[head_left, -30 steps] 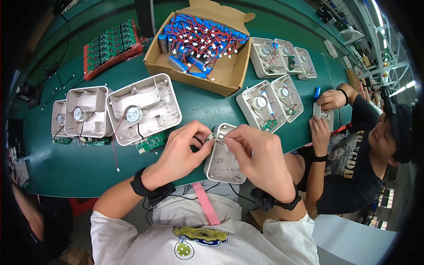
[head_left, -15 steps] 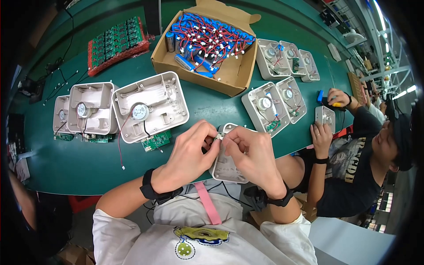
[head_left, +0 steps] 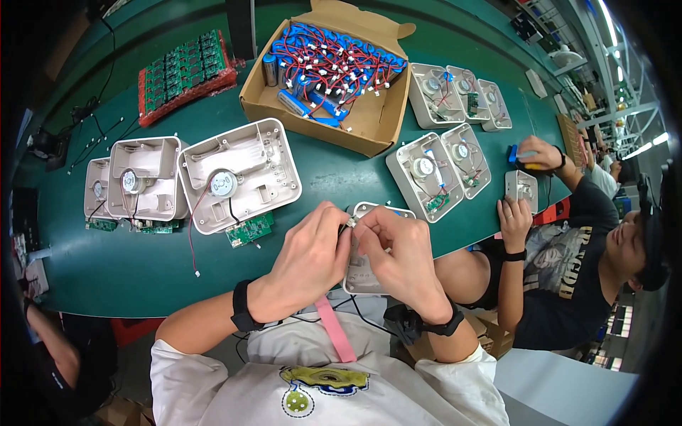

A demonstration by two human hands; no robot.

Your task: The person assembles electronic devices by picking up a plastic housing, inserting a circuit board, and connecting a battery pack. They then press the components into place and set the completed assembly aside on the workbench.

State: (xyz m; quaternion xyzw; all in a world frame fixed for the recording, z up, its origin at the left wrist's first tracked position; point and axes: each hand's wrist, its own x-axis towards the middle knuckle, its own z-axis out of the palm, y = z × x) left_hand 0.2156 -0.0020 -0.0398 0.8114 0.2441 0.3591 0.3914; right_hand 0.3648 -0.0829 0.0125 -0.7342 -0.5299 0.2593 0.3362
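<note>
Over a pale grey plastic housing (head_left: 361, 277) at the table's front edge, my two hands meet fingertip to fingertip. My left hand (head_left: 307, 252) is closed in a pinch, and so is my right hand (head_left: 403, 255). Between their fingertips shows a small white connector (head_left: 351, 222), with a bit of dark wire beside it. My fingers hide most of it. The housing lies open side up under my right hand, largely covered. Left of my hands, a larger housing (head_left: 283, 186) holds a round speaker (head_left: 223, 183), with a green circuit board (head_left: 250, 231) hanging at its edge.
A cardboard box (head_left: 312, 132) of blue batteries with red and black leads stands at the back. Stacked circuit boards (head_left: 186, 71) in red wrap lie back left. More housings (head_left: 145, 204) sit at left, and wired housings (head_left: 410, 170) at right. A co-worker's hand (head_left: 515, 221) holds another housing.
My hands have shifted slightly down, still pinched together at the small connector. On the right, the co-worker's far hand has moved a little with the blue-and-yellow thing it holds.
</note>
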